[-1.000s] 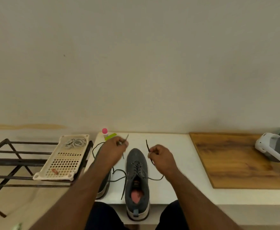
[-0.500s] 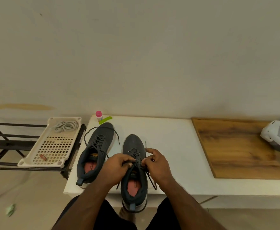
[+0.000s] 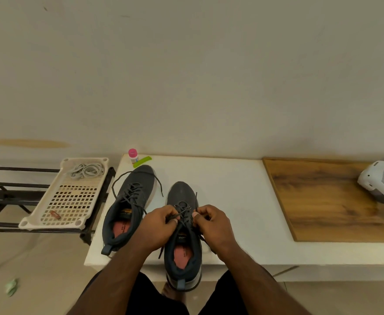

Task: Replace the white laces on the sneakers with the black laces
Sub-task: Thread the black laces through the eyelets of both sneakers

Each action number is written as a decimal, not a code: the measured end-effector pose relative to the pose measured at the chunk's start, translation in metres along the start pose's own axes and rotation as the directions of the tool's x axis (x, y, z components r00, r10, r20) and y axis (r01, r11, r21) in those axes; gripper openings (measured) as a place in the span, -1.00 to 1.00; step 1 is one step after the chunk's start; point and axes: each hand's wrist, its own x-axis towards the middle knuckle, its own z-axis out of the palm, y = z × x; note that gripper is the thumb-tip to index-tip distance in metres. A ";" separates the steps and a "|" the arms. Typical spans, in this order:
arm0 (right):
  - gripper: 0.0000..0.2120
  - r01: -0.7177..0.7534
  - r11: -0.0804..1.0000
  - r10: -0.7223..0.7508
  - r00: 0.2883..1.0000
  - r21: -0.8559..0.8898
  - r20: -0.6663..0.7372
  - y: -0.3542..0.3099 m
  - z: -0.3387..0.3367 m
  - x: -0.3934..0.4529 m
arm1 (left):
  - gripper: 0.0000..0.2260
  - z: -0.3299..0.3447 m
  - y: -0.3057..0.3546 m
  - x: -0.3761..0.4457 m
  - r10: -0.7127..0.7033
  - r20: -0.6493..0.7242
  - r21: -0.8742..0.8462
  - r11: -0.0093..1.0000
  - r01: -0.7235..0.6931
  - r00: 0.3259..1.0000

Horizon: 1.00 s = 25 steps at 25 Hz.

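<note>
Two dark grey sneakers stand on the white table (image 3: 232, 201). The right sneaker (image 3: 183, 253) is threaded with a black lace (image 3: 182, 211), and its heel hangs over the table's front edge. My left hand (image 3: 156, 226) pinches one part of this lace at the upper eyelets. My right hand (image 3: 211, 223) pinches the other part right beside it. The left sneaker (image 3: 127, 208) also carries a black lace, its loose ends curling out past the toe. The white laces (image 3: 87, 169) lie bunched in a cream perforated tray (image 3: 50, 223) to the left.
The tray rests on a black metal rack (image 3: 9, 196). A pink-capped bottle (image 3: 133, 155) and a green strip (image 3: 142, 161) sit at the table's back left corner. A wooden board (image 3: 327, 201) covers the table's right, with a white device (image 3: 382, 183) on it.
A second ago both hands held the lace ends up and apart beyond the shoe's toe. They have come down and together at the right sneaker's upper eyelets. The camera tilted down.
</note>
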 end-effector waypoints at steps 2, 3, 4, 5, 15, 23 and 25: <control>-0.93 0.022 0.999 -0.022 1.000 -0.025 -0.001 -0.001 -0.002 0.001 | -0.91 0.000 0.000 -0.002 0.000 0.001 -0.038 0.999 0.000 1.000; -0.95 0.032 0.999 -0.032 0.999 -0.040 0.006 -0.002 -0.003 0.002 | -0.92 0.000 0.000 -0.004 -0.005 -0.008 -0.054 0.999 0.005 1.000; -0.95 0.044 0.997 -0.042 0.999 -0.062 0.021 -0.002 -0.004 0.003 | -0.92 0.000 0.000 -0.005 -0.017 -0.025 -0.070 0.997 0.016 1.000; -0.94 0.055 0.994 -0.052 0.998 -0.092 0.043 -0.002 -0.005 0.004 | -0.93 0.001 0.000 -0.006 -0.032 -0.045 -0.085 0.996 0.029 0.998; -0.83 0.202 0.905 -0.122 0.967 -0.375 0.225 -0.014 0.004 0.021 | -0.89 0.006 0.000 0.006 -0.020 -0.049 -0.016 1.000 0.019 0.999; -0.88 0.199 0.901 -0.139 0.974 -0.385 0.177 -0.010 0.008 0.024 | -0.88 0.011 -0.005 0.006 -0.009 -0.071 -0.069 0.998 0.004 0.997; -0.88 0.146 0.934 -0.118 0.988 -0.325 0.103 -0.014 0.001 0.021 | -0.89 0.005 0.003 0.002 -0.051 -0.117 -0.139 0.990 0.035 0.992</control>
